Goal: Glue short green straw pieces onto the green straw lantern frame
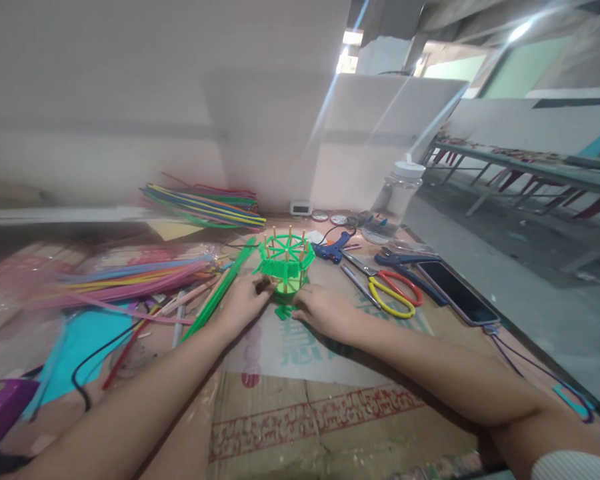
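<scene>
Work table (505, 347) covered with flattened printed cardboard (300, 400). Frame centre: small green woven basket (285, 265) standing on cardboard. Left: loose coloured straws (130, 277), teal sheet (85, 337), black cable (97, 357). Upper left: second straw bundle (205, 203). Right of centre: yellow-red scissors (393, 290), smartphone (457, 292), blue glue gun (335, 248), clear plastic jar (395, 200).

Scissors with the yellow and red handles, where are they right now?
In the head view the scissors lie flat on the cardboard right of centre, just beyond the right hand, between the green straw basket and the dark phone.
</scene>
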`<state>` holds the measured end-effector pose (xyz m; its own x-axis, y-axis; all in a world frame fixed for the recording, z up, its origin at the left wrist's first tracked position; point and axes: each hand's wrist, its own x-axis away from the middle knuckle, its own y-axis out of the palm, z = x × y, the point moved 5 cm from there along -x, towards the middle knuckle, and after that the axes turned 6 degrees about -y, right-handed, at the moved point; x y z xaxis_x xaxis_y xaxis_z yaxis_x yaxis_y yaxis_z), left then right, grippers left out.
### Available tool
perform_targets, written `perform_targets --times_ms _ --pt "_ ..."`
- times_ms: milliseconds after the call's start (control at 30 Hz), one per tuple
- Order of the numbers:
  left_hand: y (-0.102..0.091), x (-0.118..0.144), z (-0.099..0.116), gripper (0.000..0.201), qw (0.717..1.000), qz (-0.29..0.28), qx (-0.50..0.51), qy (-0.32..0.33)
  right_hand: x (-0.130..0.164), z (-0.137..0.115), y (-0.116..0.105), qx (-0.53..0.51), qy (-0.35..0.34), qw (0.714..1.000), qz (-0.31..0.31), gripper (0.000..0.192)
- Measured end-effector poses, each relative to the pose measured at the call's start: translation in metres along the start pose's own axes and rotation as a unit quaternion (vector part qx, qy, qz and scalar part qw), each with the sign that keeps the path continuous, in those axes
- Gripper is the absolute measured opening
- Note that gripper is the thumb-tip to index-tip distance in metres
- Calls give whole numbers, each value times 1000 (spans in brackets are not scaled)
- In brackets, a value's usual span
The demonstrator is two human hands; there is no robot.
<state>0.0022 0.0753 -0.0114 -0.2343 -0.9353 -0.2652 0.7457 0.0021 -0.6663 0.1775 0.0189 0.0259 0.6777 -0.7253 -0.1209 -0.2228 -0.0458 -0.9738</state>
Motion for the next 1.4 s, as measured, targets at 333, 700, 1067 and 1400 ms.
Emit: perform_targets --times_ms 333,700,1067,1400 --pt "3 -1 -4 30 1000 -5 2 -7 1 169 -83 128 49 989 59 40" --pt "2 -1 -4 29 1000 -13 -23 -12 -37 207 -49 62 -6 998 1 35" --pt "0 1 -2 30 999 -12 -49 -3 -51 207 -61 -96 108 980 140 38" --pt "-1 1 3 27 998 2 -60 -7 -112 191 -24 -197 106 965 138 37"
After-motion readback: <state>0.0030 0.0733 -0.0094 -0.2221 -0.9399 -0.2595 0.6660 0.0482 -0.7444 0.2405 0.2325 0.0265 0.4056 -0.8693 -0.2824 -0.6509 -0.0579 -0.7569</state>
